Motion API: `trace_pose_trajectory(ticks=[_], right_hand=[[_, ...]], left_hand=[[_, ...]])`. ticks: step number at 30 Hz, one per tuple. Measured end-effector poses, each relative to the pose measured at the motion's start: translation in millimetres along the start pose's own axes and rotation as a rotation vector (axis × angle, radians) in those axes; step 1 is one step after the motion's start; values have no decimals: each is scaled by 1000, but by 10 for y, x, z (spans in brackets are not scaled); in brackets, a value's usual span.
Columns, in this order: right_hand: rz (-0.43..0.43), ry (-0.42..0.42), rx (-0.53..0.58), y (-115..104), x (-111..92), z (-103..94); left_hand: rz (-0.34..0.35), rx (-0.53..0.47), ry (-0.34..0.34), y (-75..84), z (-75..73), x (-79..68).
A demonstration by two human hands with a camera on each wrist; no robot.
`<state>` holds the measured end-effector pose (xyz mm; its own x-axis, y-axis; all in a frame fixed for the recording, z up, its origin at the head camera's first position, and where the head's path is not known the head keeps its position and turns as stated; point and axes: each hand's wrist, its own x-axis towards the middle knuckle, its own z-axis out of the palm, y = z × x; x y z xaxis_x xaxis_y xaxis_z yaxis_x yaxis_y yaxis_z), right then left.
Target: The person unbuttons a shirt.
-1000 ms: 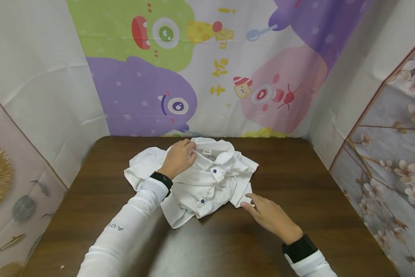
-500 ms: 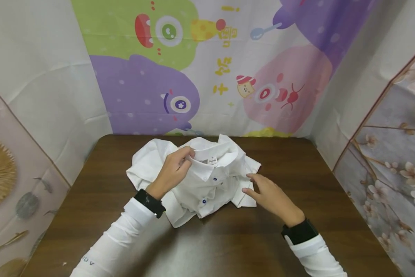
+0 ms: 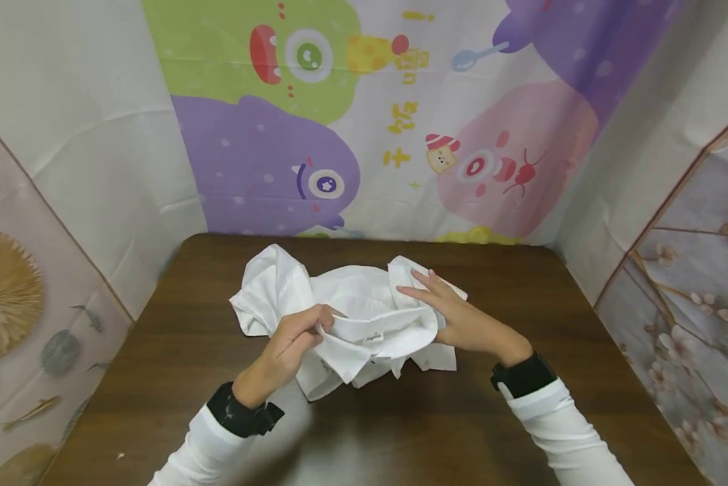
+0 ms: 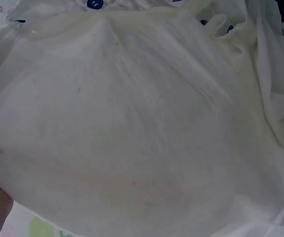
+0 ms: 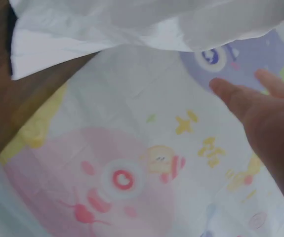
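A white shirt (image 3: 354, 290) with a folded collar and a small label is partly lifted off the brown table in the head view. My left hand (image 3: 288, 344) pinches the left side of its collar. At the other end of the collar is my right hand (image 3: 461, 320), with fingers spread and straight over the shirt's right shoulder. White fabric (image 4: 132, 123) fills the left wrist view, with blue buttons along the top. In the right wrist view, the right hand's fingers (image 5: 230, 91) extend apart below the shirt's edge (image 5: 107, 24).
The wooden table (image 3: 188, 364) ends at the back against a cartoon-printed cloth (image 3: 267, 169). Patterned side panels stand at left (image 3: 54, 270) and right (image 3: 692, 270). A tiny white scrap (image 3: 121, 455) lies near the table's front left.
My left hand has drawn the collar up and toward me, tipping the shirt so its back shows. My right hand has come up from beside the shirt to its right shoulder.
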<state>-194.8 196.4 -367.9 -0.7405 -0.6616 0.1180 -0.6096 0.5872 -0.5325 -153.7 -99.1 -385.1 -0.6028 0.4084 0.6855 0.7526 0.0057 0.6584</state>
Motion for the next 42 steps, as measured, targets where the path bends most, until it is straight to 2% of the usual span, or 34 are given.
trace_pose_trajectory(ticks=[3,6,12,16,17,19,21,23,27,29,32,36,39,42], right_hand=[[-92,-39,-1,-83,4,9],[-146,-29,-39,-184,0,1],[-256,120,-137,-331,-7,-41],[-383,241,-225,-394,8,-69],[-419,269,-249,-401,16,-74],[-473,320,-303,-415,27,-86],[-503,353,-368,-423,40,-101],[-506,376,-443,-431,45,-123],[-461,374,-623,-435,41,-190],[-415,346,-690,-416,23,-229],[-303,272,-755,-359,-37,-293],[-86,150,-810,-259,-164,-386],[127,48,-825,-214,-278,-448],[346,-82,-789,-235,-368,-485]], left_hand=[[16,-64,8,39,-2,-63],[1,-86,41,61,-18,-116],[-66,-50,99,88,-90,-171],[-127,-41,71,67,-164,-165],[-145,-22,61,65,-182,-156],[-194,79,50,61,-219,-143],[-216,228,46,57,-245,-127],[-207,398,60,47,-270,-118],[-132,634,92,26,-313,-84],[-96,708,110,20,-343,-64],[-71,786,136,20,-398,-41],[-105,831,153,30,-469,-22],[-125,842,146,22,-485,-19],[-119,840,123,-8,-456,-25]])
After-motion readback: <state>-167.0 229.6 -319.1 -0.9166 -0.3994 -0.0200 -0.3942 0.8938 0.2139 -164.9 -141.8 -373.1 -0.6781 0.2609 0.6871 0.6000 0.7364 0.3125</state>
